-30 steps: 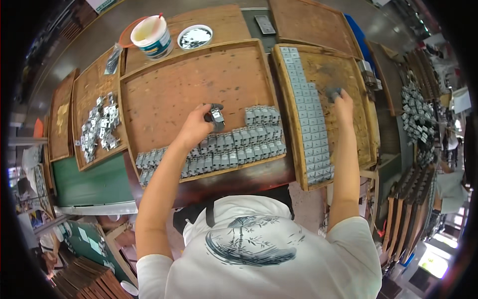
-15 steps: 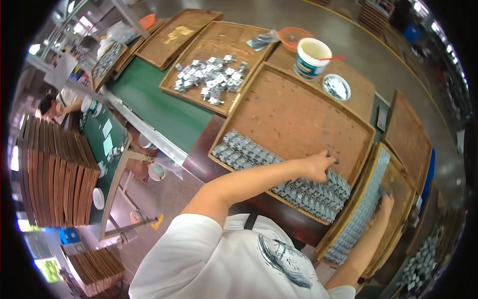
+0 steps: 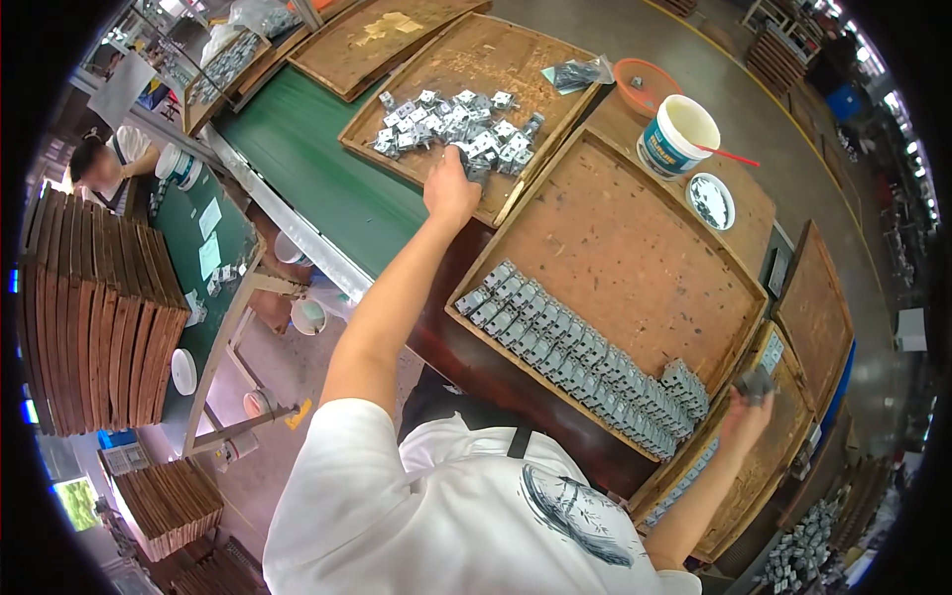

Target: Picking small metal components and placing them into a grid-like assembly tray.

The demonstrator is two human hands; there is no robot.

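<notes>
- The middle tray (image 3: 635,218) is the largest; grey rows (image 3: 575,352) stand along its near edge, with a shorter row at the near right corner.
- The left tray (image 3: 516,50) carries a loose pile (image 3: 446,119) of silvery pieces, from the middle toward its near edge.
- The right tray (image 3: 759,486) lies under the right forearm.
- The left hand (image 3: 451,188) is over the near edge of the left tray; its fingertips meet a grey part, but whether they grip it, I cannot tell.
- The right hand (image 3: 744,418), above the right tray near its left edge, holds a dark block with fingers closed narrowly.
- This block (image 3: 754,385) looks stiff and rather light; its flat opposite sides should offer the best hold.
- The part (image 3: 477,175) seems hard, perhaps slippery, hardly fragile; I would pinch its sides.
- Smallest is the writing: pale letters on the blue-green label of the bucket (image 3: 679,139); on the pieces, I can read none.
</notes>
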